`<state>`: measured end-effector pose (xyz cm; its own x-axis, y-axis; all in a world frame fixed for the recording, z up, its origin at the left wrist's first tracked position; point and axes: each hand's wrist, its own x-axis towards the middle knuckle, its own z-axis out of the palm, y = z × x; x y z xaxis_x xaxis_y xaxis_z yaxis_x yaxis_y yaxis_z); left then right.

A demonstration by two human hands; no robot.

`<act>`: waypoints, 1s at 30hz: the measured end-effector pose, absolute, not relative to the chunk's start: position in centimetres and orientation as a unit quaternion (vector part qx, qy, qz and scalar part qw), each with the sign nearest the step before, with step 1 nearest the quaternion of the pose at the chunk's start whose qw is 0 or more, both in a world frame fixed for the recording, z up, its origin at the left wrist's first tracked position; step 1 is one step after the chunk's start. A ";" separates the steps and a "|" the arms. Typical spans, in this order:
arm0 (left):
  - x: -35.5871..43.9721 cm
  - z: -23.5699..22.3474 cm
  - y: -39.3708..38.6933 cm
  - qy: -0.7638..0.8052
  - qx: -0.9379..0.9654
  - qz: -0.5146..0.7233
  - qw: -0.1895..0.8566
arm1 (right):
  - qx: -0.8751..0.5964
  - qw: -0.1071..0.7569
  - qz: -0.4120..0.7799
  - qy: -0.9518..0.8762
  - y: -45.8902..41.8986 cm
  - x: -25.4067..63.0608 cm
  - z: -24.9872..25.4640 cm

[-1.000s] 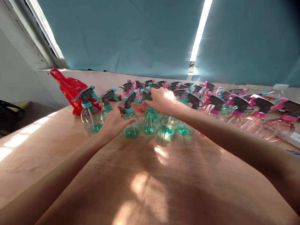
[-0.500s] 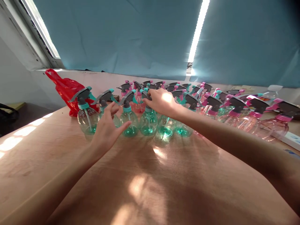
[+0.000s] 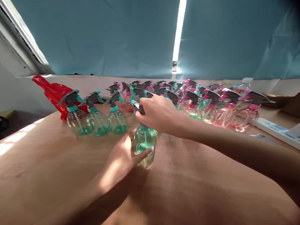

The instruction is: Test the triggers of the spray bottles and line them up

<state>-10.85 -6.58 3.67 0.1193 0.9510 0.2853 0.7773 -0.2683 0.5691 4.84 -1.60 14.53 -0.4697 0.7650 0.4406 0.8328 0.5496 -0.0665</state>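
Observation:
A clear green spray bottle [image 3: 145, 137] is between my two hands, in front of the row of bottles. My right hand [image 3: 159, 114] is closed around its dark grey trigger head, palm over the top. Around the lower left side of the bottle curls my left hand [image 3: 124, 156], its thumb across the front. Whether the base touches the table cannot be made out. To the left, a green spray bottle [image 3: 118, 120] with a turquoise collar stands beside two more of the same kind.
Several pink spray bottles [image 3: 226, 112] stand at the right, with more behind. A red plastic bag [image 3: 56, 93] lies at the back left of the wooden table [image 3: 47, 162]. A white box-like strip [image 3: 278, 129] rests at the right, and a blue curtain [image 3: 105, 40] hangs behind.
My right hand has drawn one green spray bottle out of the row toward me. My left hand has moved right and closed on its body. The view has shifted slightly right.

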 end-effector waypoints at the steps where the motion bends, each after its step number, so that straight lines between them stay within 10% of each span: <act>1: -10.0 3.6 -6.7 0.580 0.745 0.300 0.139 | -0.465 0.208 -0.079 -0.857 -2.6 5.6 14.6; 17: 1.4 5.2 -3.5 0.331 0.753 0.194 0.535 | -0.415 0.275 0.265 -0.826 -5.2 24.8 6.4; 30: 1.9 10.4 -0.3 0.363 0.821 0.206 0.390 | -0.404 0.346 0.219 -0.818 -3.5 22.7 3.0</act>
<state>1.88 -0.33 10.39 0.6519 0.7563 0.0547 0.4348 -0.4319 0.7902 22.74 -3.45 2.99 -0.4354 0.8121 0.3885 0.5089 0.5780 -0.6379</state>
